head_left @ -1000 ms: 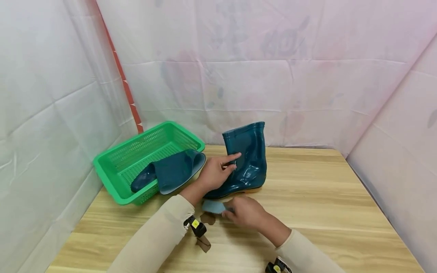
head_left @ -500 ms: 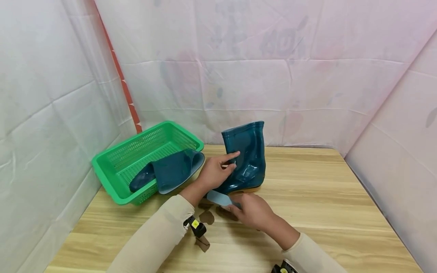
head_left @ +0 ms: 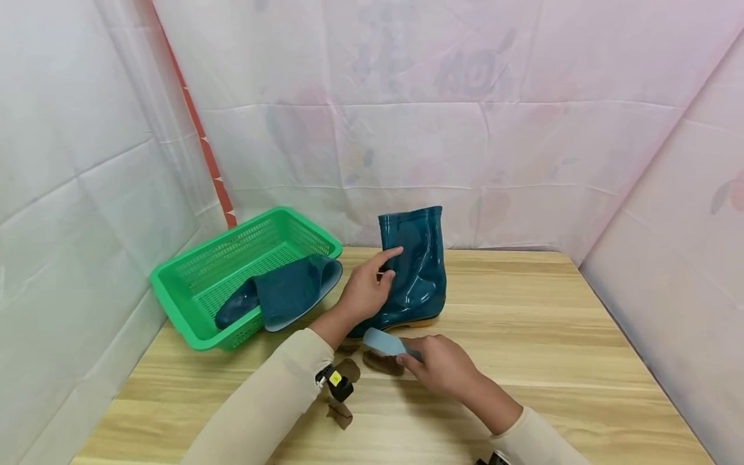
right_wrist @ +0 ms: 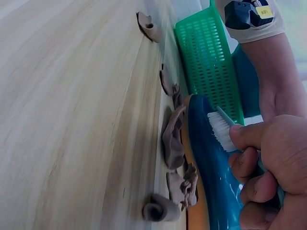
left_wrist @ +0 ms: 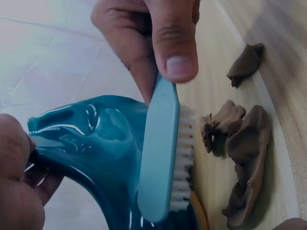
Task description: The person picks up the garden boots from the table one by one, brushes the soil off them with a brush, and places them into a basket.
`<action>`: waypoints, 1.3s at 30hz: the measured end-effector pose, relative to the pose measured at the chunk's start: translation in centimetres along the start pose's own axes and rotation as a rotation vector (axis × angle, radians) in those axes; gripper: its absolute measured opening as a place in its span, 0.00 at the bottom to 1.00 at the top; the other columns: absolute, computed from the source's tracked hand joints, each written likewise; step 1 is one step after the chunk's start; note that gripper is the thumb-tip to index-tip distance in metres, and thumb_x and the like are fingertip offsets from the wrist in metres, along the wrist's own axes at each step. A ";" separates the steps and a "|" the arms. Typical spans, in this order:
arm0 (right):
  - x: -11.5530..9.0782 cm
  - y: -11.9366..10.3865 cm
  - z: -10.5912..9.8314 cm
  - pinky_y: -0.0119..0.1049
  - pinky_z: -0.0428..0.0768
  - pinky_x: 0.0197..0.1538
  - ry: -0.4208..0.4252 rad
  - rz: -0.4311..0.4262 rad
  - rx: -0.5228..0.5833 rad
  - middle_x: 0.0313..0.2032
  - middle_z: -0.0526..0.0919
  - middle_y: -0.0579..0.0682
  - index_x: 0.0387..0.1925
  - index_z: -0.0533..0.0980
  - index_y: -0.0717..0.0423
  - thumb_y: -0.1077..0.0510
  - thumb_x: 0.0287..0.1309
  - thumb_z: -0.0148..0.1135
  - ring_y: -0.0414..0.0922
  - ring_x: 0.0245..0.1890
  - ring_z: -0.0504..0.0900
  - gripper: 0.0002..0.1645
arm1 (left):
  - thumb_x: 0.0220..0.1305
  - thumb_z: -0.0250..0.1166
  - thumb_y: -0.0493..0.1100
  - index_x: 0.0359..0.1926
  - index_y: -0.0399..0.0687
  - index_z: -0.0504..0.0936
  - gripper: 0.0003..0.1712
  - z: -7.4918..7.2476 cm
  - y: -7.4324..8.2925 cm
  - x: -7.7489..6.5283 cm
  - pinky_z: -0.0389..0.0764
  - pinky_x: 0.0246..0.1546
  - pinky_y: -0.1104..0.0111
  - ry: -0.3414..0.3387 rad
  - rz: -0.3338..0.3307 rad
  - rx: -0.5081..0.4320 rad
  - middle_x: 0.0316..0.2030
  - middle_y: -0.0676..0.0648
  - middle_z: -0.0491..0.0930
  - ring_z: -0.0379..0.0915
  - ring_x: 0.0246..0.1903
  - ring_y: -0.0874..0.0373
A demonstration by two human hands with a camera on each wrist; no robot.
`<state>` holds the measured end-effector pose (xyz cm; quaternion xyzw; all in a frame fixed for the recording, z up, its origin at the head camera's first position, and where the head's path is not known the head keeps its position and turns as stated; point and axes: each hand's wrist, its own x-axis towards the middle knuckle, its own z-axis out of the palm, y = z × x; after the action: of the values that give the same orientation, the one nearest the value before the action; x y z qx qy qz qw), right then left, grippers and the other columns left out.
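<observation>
A glossy teal rain boot (head_left: pixel 415 284) stands upright on the table, toe pointing left. My left hand (head_left: pixel 366 290) holds it at the front of the shaft, index finger extended along the side. My right hand (head_left: pixel 444 365) grips a light-blue scrub brush (head_left: pixel 383 341) by its handle, low beside the boot's foot. White bristles (left_wrist: pixel 182 167) face the boot's lower edge in the left wrist view; whether they touch it I cannot tell. Several brown, clay-like lumps (right_wrist: pixel 173 139) lie along the sole, including a curled piece (head_left: pixel 340 413) nearer the front.
At the left stands a green perforated basket (head_left: pixel 174 310). A second teal boot (head_left: pixel 296 290) lies in it, its shaft hanging over the rim. White cloth (head_left: pixel 360 129) encloses the wooden table (head_left: pixel 523 323) at the back and both sides.
The brush in my right hand has moved right along the boot's foot, uncovering more brown lumps. The boot has turned slightly under my left hand, whose index finger now points more upward.
</observation>
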<state>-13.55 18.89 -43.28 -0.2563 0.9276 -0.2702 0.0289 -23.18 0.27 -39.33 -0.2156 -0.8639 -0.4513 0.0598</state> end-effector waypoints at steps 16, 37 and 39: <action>-1.0 1.1 0.4 0.33 0.72 0.28 0.018 0.065 -0.017 0.41 0.89 0.46 0.51 0.87 0.54 0.50 0.67 0.69 0.34 0.25 0.73 0.16 | 0.71 0.64 0.34 0.79 0.52 0.58 0.40 0.8 -3.3 1.2 0.79 0.42 0.56 -0.092 -0.220 0.003 0.59 0.33 0.76 0.79 0.47 0.43; -1.9 1.3 0.7 0.32 0.70 0.24 0.009 0.050 0.005 0.32 0.87 0.44 0.52 0.87 0.57 0.50 0.68 0.68 0.33 0.21 0.70 0.18 | 0.60 0.49 0.17 0.76 0.58 0.65 0.47 1.9 -2.4 2.1 0.77 0.37 0.59 0.039 -0.141 -0.053 0.69 0.44 0.71 0.74 0.61 0.43; -1.9 1.3 0.7 0.32 0.71 0.26 0.003 0.044 0.011 0.35 0.89 0.45 0.53 0.86 0.57 0.50 0.67 0.68 0.33 0.23 0.71 0.19 | 0.61 0.49 0.18 0.76 0.57 0.66 0.46 2.0 -2.4 2.2 0.77 0.37 0.60 0.008 -0.115 -0.013 0.69 0.43 0.72 0.77 0.56 0.44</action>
<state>-12.33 20.44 -44.66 -0.2351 0.9316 -0.2751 0.0347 -25.98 1.32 -41.66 -0.1639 -0.8716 -0.4607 0.0358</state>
